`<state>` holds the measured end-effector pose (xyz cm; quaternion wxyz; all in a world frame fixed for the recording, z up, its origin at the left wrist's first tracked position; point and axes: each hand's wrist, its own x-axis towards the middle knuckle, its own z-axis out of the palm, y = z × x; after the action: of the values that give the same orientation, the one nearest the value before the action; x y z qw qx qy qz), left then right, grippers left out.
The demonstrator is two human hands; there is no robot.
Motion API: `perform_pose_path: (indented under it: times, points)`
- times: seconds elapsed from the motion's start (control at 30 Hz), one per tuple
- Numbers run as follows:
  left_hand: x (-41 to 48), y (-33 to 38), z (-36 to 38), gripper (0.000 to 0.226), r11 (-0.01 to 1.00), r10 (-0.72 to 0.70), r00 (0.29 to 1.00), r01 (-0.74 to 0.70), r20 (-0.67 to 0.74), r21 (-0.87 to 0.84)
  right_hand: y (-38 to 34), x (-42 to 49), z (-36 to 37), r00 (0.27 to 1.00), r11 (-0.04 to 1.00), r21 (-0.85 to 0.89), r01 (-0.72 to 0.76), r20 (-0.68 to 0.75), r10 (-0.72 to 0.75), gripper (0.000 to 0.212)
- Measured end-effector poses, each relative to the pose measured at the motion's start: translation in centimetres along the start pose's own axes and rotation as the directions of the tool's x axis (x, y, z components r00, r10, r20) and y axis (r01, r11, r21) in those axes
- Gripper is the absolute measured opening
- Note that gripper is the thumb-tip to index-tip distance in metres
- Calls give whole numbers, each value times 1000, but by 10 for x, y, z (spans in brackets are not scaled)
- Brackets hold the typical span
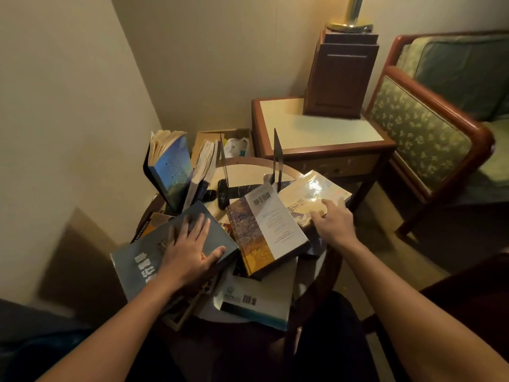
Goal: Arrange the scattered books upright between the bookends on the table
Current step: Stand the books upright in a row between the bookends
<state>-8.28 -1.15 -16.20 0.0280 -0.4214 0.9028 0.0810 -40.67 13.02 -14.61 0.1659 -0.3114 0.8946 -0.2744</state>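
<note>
Books lie scattered on a small round table (pixel 248 166). My left hand (pixel 190 249) rests flat, fingers spread, on a grey-blue book (pixel 137 257) at the front left. My right hand (pixel 334 219) lies on the near edge of a glossy cream book (pixel 311 194) at the right; whether it grips is unclear. Between them lies a yellow-and-white book (pixel 264 232), face down. A white book (pixel 256 299) lies at the front. Two thin dark bookends (pixel 224 166) (pixel 276 158) stand at the back, nothing between them. A blue paperback (pixel 172 169) and a worn book (pixel 203 166) stand upright left of them.
A dark remote-like object (pixel 239 190) lies at the bookends' feet. Behind the table stand a cardboard box (pixel 209 139) and a wooden side table (pixel 316 128) carrying a lamp base (pixel 341 73). A green upholstered armchair (pixel 429 128) is at the right; a wall is close on the left.
</note>
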Motion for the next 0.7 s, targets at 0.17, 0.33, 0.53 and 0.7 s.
perform_pose_path:
  times: [0.17,0.33,0.53,0.7]
  points:
    - [7,-3,3,92,996,89,996,-89,-21,12,7,22,5,982,975,134,-175,89,164,65]
    - [6,-3,3,89,996,83,996,-82,-30,22,8,35,12,967,868,426,-253,132,217,67]
    - [5,-3,2,92,997,82,995,-83,-50,-7,6,41,23,955,792,551,-263,34,293,69]
    - [3,-1,0,93,997,81,996,-81,-44,1,-10,44,17,943,704,670,-235,-19,333,67]
